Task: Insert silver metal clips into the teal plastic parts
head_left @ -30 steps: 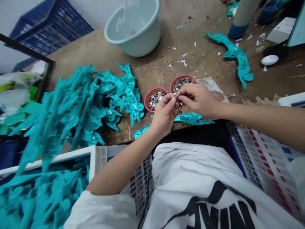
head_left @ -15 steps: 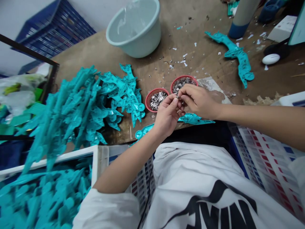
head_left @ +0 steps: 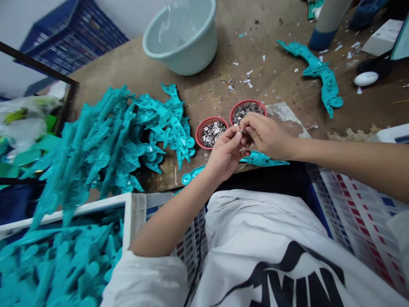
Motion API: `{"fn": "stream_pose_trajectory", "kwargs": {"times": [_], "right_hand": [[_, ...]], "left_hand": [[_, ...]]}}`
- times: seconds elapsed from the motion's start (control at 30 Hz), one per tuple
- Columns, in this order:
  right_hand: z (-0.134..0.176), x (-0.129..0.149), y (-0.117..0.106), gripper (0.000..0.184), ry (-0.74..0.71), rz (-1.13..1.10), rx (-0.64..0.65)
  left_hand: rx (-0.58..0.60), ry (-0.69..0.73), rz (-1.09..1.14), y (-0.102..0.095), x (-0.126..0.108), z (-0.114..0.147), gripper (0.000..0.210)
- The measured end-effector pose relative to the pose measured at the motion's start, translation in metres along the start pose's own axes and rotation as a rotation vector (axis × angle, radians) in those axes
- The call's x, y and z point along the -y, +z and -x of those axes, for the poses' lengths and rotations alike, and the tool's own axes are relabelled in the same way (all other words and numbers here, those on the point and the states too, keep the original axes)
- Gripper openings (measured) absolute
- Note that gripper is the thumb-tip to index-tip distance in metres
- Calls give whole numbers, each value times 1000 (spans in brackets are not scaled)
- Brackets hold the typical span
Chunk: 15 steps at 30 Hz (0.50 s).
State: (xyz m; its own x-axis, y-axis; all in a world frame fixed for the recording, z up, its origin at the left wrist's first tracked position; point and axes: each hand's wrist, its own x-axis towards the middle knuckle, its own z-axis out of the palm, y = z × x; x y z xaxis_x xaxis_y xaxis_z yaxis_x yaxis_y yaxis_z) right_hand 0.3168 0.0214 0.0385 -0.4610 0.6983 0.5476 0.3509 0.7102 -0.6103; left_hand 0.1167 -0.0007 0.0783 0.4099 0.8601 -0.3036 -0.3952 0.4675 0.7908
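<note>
Lying at left, a heap of teal plastic parts (head_left: 105,140) looks unchanged from a second ago. Beside it on the tabletop (head_left: 230,25) sits the left red basket (head_left: 198,141), holding metal bits. Next, the left hand (head_left: 225,154) pinches a tiny metal piece (head_left: 241,131), mostly hidden, just before the right red basket (head_left: 247,101). The right hand (head_left: 269,134) pinches there too, fingertips bunched closer than earlier.
</note>
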Motion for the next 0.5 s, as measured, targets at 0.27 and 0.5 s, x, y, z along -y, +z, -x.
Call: {"fn": "stream_pose_trajectory", "kwargs": {"times": [0.27, 0.5], "right_hand": [[-6, -1, -5, 11, -36, -186, -86], [-16, 0, -13, 16, 10, -613, -12]], "left_hand": [[-25, 2, 9, 4, -8, 0, 37], [114, 16, -43, 4, -21, 4, 53]]}}
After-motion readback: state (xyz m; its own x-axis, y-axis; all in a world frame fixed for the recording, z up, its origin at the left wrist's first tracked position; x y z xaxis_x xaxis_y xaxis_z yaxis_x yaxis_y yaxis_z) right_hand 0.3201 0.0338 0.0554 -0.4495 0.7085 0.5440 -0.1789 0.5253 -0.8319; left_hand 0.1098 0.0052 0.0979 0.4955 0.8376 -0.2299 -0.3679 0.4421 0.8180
